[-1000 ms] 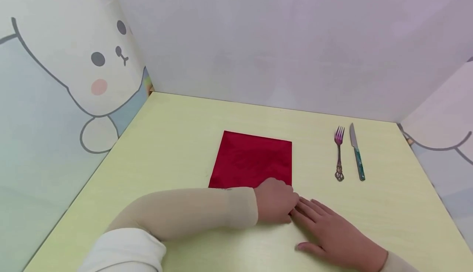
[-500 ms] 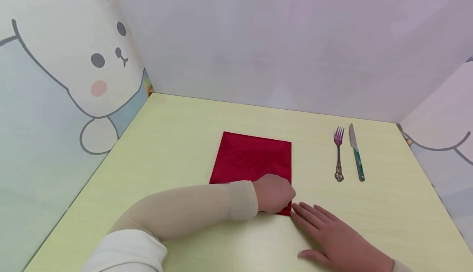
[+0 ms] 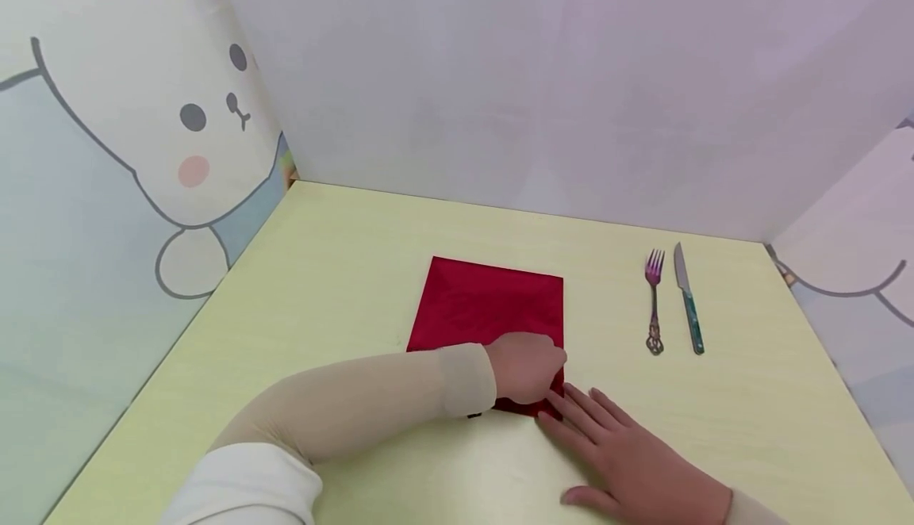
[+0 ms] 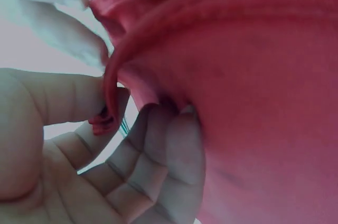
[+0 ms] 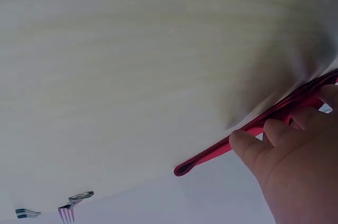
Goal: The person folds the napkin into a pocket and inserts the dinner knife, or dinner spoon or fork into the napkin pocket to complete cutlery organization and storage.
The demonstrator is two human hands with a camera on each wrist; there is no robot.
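Note:
A folded red cloth napkin [image 3: 493,303] lies flat at the middle of the table. Over its near right part is my left hand [image 3: 528,368], back up, hiding some of the cloth. In the left wrist view, this hand's thumb and forefinger pinch a fold of the napkin [image 4: 264,92], while its other fingers curl in against the cloth. My right hand [image 3: 621,454] reaches in from the lower right, fingers extended, with fingertips at the napkin's near right corner. In the right wrist view, these fingertips rest along the layered edge of the napkin [image 5: 211,152].
A fork [image 3: 654,303] and a knife with a green handle [image 3: 692,319] lie side by side at the right of the pale yellow table [image 3: 343,271]. A whitish wall [image 3: 500,97] rises at the back, with printed panels on both sides.
My left hand has shifted slightly up and left, uncovering the napkin's near right corner. My right hand first drew back a little from the left hand, then came left onto that corner.

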